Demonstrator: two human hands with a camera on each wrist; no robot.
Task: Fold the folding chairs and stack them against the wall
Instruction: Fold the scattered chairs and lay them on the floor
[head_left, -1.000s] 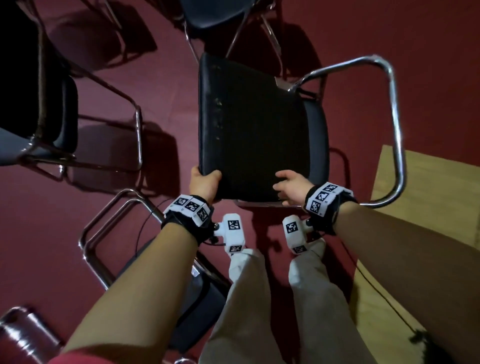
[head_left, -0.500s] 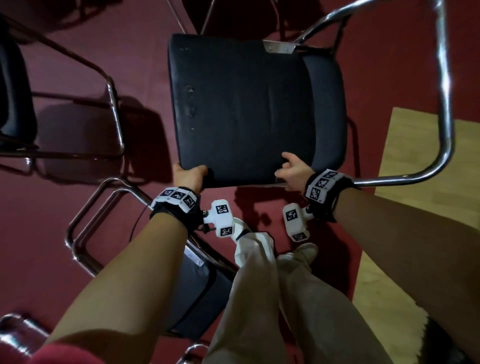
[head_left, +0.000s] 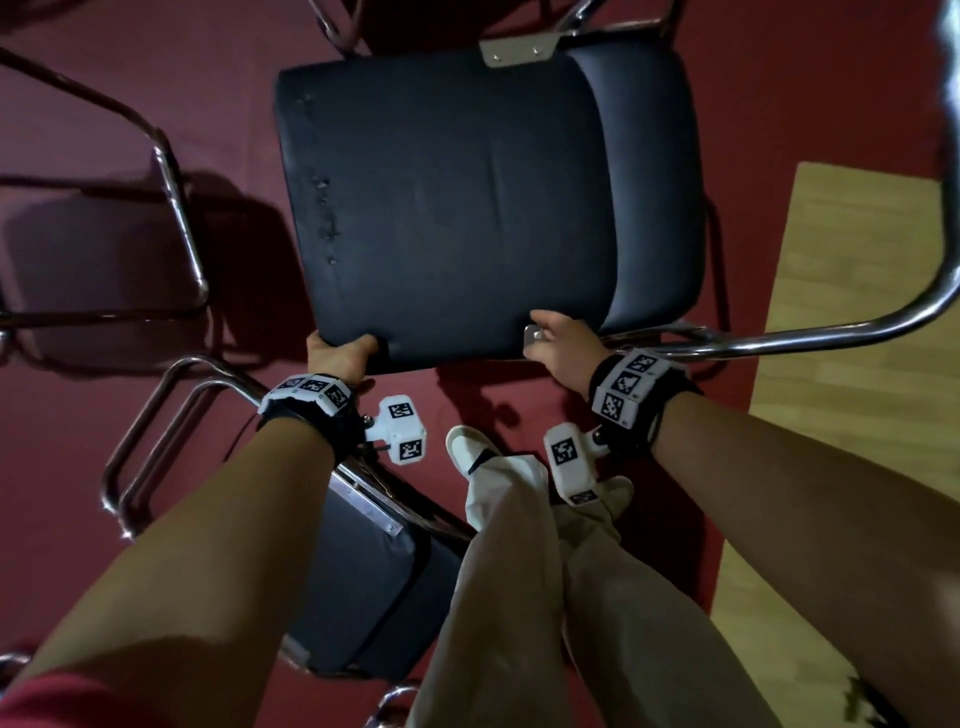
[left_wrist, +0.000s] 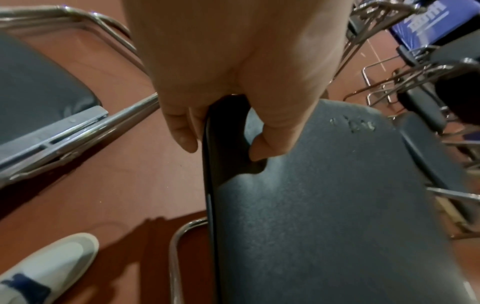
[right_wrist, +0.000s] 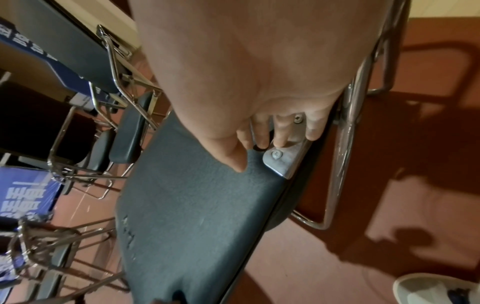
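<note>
Left hand (head_left: 337, 353) grips seat (head_left: 457, 208) near edge; right hand (head_left: 561, 343) fingers curl over bracket (right_wrist: 283, 162) beside it. Keep fingers off hinge; lift evenly, frame (head_left: 831, 332) clear of floored chair (head_left: 374, 582).

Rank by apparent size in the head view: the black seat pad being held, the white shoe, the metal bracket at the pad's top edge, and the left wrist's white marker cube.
1. Black seat pad, largest by far.
2. White shoe and white marker cube: look alike, and the cube sits nearer the camera, so unranked.
3. Metal bracket, smallest.
</note>
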